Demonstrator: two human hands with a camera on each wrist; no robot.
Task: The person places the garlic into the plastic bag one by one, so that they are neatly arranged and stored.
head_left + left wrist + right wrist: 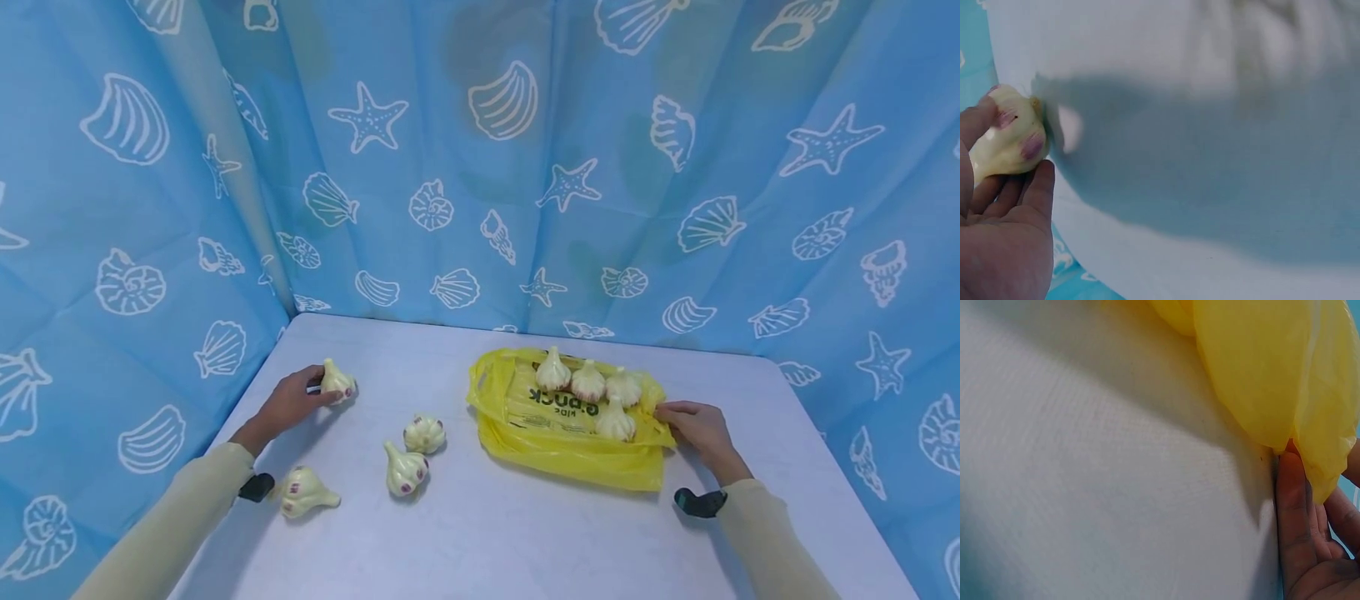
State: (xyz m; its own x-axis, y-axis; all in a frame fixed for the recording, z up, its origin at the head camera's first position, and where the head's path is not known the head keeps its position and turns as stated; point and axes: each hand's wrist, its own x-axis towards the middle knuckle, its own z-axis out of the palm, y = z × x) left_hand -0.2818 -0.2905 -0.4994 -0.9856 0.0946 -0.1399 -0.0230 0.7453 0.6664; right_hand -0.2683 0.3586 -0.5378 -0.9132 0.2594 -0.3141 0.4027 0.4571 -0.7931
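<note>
At the table's far left, my left hand (288,404) grips a whitish garlic bulb (338,382) with purple patches. In the left wrist view the thumb lies on one side of this garlic bulb (1013,134) and the fingertips on the other. My right hand (696,429) pinches the right edge of a yellow plastic bag (570,462) that lies flat with dark print on it. The right wrist view has the bag's gathered corner (1322,469) between thumb and fingers. Several garlic bulbs (552,372) rest on top of the bag.
Three more bulbs lie on the white table (480,533): one garlic bulb (306,492) near the left forearm, then a garlic bulb (406,471) beside another garlic bulb (424,434) left of the bag. A blue shell-print curtain (450,167) hangs behind and at both sides.
</note>
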